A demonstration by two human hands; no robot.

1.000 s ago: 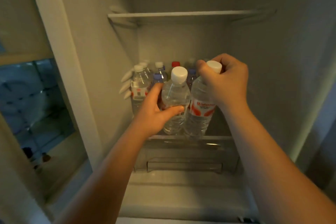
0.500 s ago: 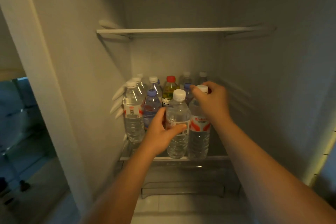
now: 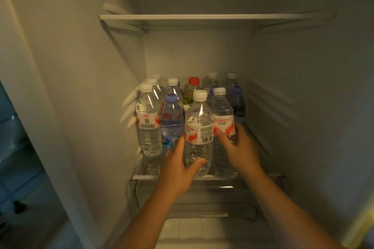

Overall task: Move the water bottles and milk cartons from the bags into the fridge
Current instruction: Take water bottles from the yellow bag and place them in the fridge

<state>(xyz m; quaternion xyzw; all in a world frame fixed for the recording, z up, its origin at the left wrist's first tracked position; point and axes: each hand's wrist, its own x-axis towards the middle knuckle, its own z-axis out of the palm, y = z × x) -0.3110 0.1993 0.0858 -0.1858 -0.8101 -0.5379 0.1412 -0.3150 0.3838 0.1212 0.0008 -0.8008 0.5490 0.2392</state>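
Two clear water bottles with white caps and red-and-white labels stand upright at the front of the glass fridge shelf (image 3: 141,177). My left hand (image 3: 178,170) grips the lower body of the front bottle (image 3: 199,127), thumb across its front. My right hand (image 3: 240,147) curls round the lower part of the second bottle (image 3: 222,111), just right of it and slightly behind. Several more bottles stand behind and to the left, among them a white-capped one (image 3: 148,125), a blue-capped one (image 3: 172,119) and a red-capped one (image 3: 192,91). No milk cartons or bags are in view.
An upper shelf (image 3: 202,16) spans the fridge above the bottles. The right part of the bottle shelf beside my right hand is bare. A clear drawer (image 3: 202,204) sits below the shelf. The fridge side wall (image 3: 70,87) rises at the left.
Both bottles have gone from being held above the shelf to standing on it. My right hand slid from the second bottle's cap down to its lower body. The view has moved closer and lower.
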